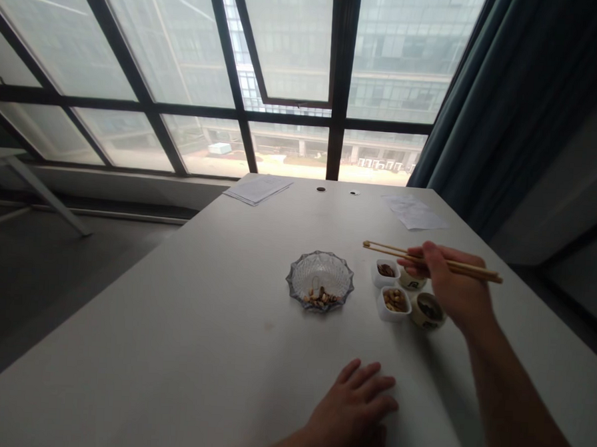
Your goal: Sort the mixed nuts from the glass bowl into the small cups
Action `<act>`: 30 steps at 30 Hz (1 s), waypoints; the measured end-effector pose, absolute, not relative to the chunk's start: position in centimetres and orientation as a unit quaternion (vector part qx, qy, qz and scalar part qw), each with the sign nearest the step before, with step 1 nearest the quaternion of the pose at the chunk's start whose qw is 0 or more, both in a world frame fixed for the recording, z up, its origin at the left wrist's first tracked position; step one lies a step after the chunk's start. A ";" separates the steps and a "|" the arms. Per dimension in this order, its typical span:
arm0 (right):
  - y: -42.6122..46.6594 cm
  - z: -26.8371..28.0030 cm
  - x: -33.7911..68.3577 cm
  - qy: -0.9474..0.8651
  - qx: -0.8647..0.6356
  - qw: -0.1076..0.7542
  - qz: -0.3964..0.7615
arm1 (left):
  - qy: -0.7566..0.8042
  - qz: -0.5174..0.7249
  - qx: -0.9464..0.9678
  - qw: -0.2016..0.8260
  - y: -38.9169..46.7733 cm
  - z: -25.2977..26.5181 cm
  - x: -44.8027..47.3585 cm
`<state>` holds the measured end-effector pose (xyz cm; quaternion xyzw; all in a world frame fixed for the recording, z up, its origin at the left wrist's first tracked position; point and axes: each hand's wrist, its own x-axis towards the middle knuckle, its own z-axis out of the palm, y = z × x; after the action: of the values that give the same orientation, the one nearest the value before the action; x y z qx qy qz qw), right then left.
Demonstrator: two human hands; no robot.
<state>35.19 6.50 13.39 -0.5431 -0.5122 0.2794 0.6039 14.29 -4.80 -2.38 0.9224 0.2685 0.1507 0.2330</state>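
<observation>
My right hand (446,278) is closed around a pair of chopsticks (392,249), held above several small containers. A small tan piece (366,244), like a nut, is pinched at their tips. Below are a white cup (394,315) of nuts, a white cup (376,273) of darker pieces, and a round pale pot (427,321) with dark contents. Another pale pot (411,283) is partly hidden by my hand. To the left stands a clear glass bowl (326,262) with mixed nuts at its near side. My left hand (351,413) lies on the table, fingers spread, holding nothing.
The white table (198,312) reaches toward a large window. Papers (257,189) lie at its far left and a sheet (414,213) at its far right. Two round holes sit near the far edge. A dark curtain (505,94) hangs at the right.
</observation>
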 end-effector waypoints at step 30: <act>5.3 11.1 30.7 -0.561 -0.520 0.492 0.415 | 0.264 0.146 0.927 0.223 -4.7 -2.2 14.4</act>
<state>30.70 5.35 11.07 -0.5204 -0.5613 0.4153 0.4916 14.43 -4.71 -2.21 0.9269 0.2645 0.1462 0.2228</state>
